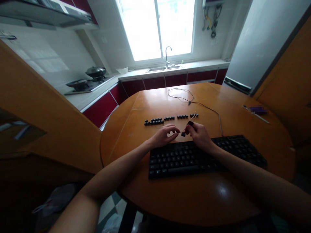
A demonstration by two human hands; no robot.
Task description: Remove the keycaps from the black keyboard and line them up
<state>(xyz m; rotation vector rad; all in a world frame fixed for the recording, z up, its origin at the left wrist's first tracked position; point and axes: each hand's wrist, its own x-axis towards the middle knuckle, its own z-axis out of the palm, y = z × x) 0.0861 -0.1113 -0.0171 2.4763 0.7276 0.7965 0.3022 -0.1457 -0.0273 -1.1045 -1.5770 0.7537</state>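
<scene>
Right hand: The right hand (201, 136) was pinched narrow around a small black tool (190, 123), above the far edge of the keyboard; thin pale wires ran from the tool toward the far right.
Loose keycap: A black keycap (183, 134) showed at the near left of the right fingertips; whether fingers or wire gripped it could not be told.
Left hand: The left hand (166, 135) sat just left of that keycap, fingers curled, with a modest gap between thumb and forefinger and nothing held; whether its heel touched the keyboard could not be told.
Keyboard: The black keyboard (177, 158) lay beneath and nearer than both hands, on the near part of the desk (194, 200), partly covered by the right forearm.
Keycap rows: Four groups of black keycaps stood beyond the hands in a broken line, the largest group (154, 122) at the left and the others spaced toward the right.
Cable: A thin cable (220, 121) left the keyboard's far edge and looped on the far side of the desk.
Right side: A purple item (258, 110) lay near a pale stick (262, 118) on the desk.
Kitchen: Beyond stood a sink (155, 69) under a window, pans (96, 71) on a stove at the far left, and a refrigerator (254, 42) at the far right.
</scene>
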